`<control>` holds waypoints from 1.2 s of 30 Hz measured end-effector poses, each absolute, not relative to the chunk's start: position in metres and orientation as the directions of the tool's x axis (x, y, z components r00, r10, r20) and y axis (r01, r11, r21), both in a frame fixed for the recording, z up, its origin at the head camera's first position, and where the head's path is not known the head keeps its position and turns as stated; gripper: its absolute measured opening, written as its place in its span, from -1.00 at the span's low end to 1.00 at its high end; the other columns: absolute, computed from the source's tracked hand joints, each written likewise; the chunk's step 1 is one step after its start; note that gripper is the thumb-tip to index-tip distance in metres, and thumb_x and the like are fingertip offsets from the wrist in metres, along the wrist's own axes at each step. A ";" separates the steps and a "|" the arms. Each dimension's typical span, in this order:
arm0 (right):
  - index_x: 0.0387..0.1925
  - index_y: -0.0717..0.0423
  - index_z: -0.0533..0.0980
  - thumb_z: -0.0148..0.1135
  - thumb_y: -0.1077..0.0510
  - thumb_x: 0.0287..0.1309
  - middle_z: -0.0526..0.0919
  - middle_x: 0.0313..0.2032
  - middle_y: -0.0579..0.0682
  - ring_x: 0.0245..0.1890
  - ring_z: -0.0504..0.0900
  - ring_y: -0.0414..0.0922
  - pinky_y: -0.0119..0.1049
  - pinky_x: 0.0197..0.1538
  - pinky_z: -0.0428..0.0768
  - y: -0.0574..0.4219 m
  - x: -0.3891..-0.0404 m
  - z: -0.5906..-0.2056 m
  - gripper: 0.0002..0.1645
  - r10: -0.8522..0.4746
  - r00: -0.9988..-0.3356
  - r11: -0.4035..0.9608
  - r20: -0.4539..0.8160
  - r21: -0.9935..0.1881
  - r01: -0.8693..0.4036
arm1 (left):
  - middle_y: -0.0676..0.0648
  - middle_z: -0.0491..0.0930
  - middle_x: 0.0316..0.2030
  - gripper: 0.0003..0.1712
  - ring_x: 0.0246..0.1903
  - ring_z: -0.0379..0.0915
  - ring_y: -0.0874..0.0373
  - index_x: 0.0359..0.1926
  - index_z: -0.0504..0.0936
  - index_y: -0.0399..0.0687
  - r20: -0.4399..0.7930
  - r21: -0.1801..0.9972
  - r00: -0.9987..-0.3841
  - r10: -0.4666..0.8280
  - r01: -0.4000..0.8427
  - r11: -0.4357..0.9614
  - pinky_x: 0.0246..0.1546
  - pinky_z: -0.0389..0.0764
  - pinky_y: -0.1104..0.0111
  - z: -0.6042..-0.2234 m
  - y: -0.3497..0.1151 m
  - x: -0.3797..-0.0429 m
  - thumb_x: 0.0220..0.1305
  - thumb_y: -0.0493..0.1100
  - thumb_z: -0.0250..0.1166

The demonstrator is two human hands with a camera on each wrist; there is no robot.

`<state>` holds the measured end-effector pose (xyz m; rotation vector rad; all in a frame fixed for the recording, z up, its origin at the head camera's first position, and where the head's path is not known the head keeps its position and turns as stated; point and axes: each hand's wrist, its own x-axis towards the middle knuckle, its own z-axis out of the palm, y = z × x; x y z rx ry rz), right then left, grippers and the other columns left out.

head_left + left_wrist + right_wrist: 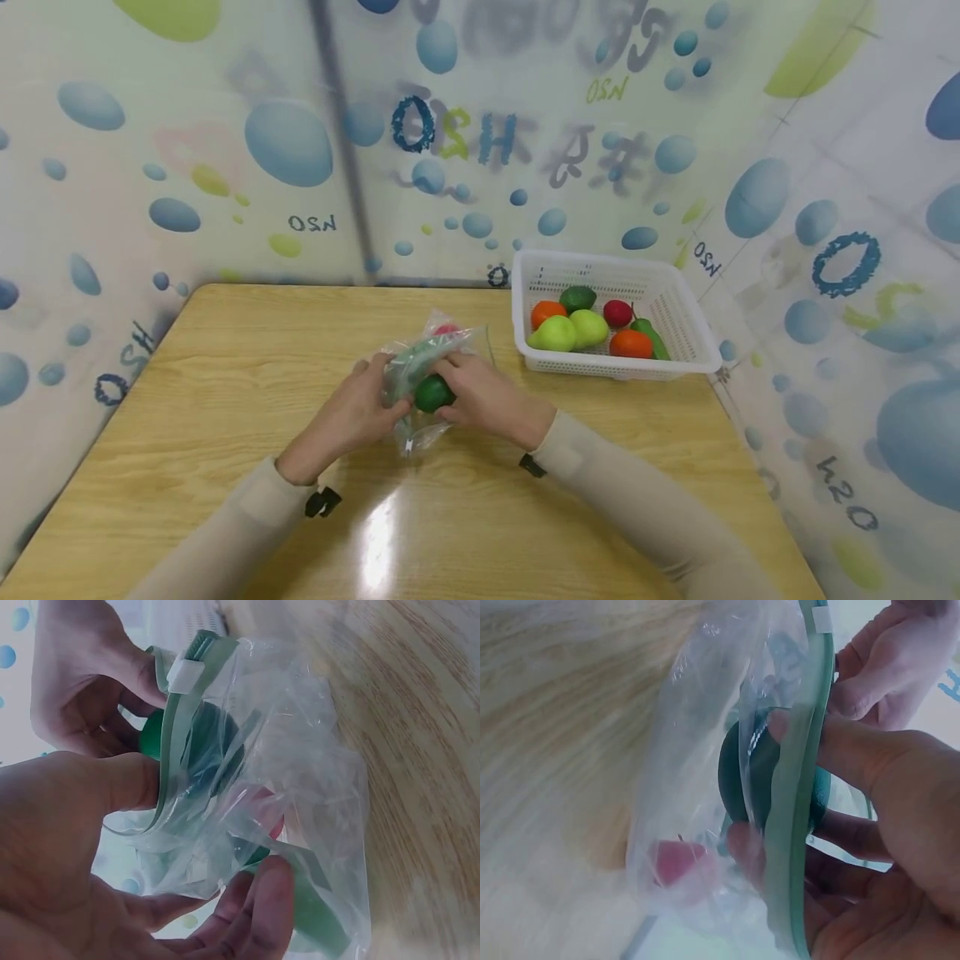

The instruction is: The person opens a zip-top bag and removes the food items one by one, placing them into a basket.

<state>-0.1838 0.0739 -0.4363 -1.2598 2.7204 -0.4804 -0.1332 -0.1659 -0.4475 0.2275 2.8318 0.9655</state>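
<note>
A clear zip bag [408, 367] with a green closing strip and a white slider [185, 676] is held over the table between both hands. My left hand [363, 408] grips the bag's side near its mouth, thumb on the strip. In my right hand [491, 400] is a dark green avocado [431, 394], its fingers reaching inside the bag's mouth. The right wrist view shows the avocado [739, 772] partly past the strip, behind the film. Lower in the bag lie a small red fruit [679, 859] with a short stem and a long green vegetable [319, 919].
Back right on the wooden table [247, 358] stands a white plastic basket [615, 364]. It contains green pears [555, 333], orange-red fruits [632, 343], another avocado [577, 298], a red fruit [617, 313] and a green pepper [651, 337]. A patterned curtain [285, 217] borders the table.
</note>
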 end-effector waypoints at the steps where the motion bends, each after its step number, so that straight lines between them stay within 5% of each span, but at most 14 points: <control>1: 0.54 0.18 0.56 0.70 0.06 0.43 0.67 0.48 0.20 0.41 0.73 0.06 -0.06 0.48 0.78 0.076 -0.184 -0.435 -0.20 -0.759 -0.650 0.601 0.046 -0.334 -0.726 | -0.50 0.57 0.25 -0.10 -0.09 0.64 -0.12 0.68 0.33 -0.36 -0.080 0.616 -0.980 0.183 0.096 0.782 -0.20 0.77 0.12 -0.447 -0.165 -0.133 0.60 0.00 0.51; 7: 0.49 0.22 0.57 0.72 0.13 0.40 0.68 0.43 0.22 0.33 0.76 0.07 -0.05 0.42 0.81 0.086 -0.183 -0.424 -0.24 -0.755 -0.648 0.583 0.099 -0.349 -0.733 | -0.51 0.55 0.31 -0.14 0.04 0.66 -0.22 0.66 0.39 -0.27 -0.060 0.612 -0.988 0.144 0.078 0.787 -0.01 0.84 -0.10 -0.443 -0.162 -0.134 0.60 0.03 0.51; 15: 0.43 0.20 0.59 0.73 0.08 0.39 0.76 0.32 0.22 0.14 0.87 0.04 -0.11 0.24 0.89 0.097 -0.179 -0.406 -0.27 -0.730 -0.660 0.598 0.177 -0.302 -0.743 | -0.49 0.57 0.28 -0.21 0.11 0.62 -0.28 0.62 0.51 -0.23 0.069 0.610 -0.992 0.105 0.125 0.782 0.02 0.78 -0.11 -0.441 -0.159 -0.139 0.54 -0.04 0.55; 23: 0.44 0.24 0.62 0.77 0.05 0.33 0.80 0.21 0.20 0.05 0.87 0.00 -0.14 0.19 0.91 0.109 -0.183 -0.391 -0.22 -0.698 -0.674 0.590 0.243 -0.338 -0.733 | -0.43 0.48 0.60 -0.18 0.40 0.64 -0.39 0.69 0.44 -0.21 0.084 0.634 -0.982 0.167 0.182 0.752 0.36 0.72 -0.33 -0.446 -0.157 -0.150 0.62 -0.01 0.51; 36: 0.41 0.28 0.60 0.72 0.02 0.38 0.80 0.22 0.22 0.01 0.85 0.04 -0.09 0.08 0.92 0.138 -0.213 -0.373 -0.25 -0.612 -0.708 0.595 0.354 -0.383 -0.706 | -0.39 0.68 0.37 -0.21 0.23 0.70 -0.28 0.66 0.44 -0.25 0.021 0.620 -0.982 0.189 0.161 0.768 0.19 0.77 -0.21 -0.456 -0.161 -0.158 0.62 -0.01 0.48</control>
